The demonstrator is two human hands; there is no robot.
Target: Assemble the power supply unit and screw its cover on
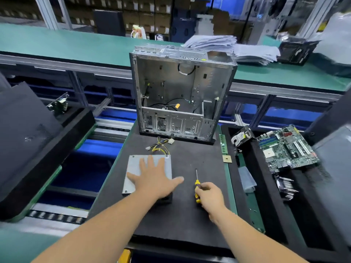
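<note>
Grey metal power supply unit (133,179) lies on the black mat (190,224); I see my left hand (154,180) pressed flat on it, fingers spread, while my right hand (209,196) grips the yellow screwdriver (197,186) beside it.

The grey metal power supply unit (148,173) lies flat, cover up, yellow-black cables (161,146) trailing from its far edge.

green-topped benches (76,44) | stacked cartons on shelves (144,18) | grey aluminium frame posts (47,12)
</note>
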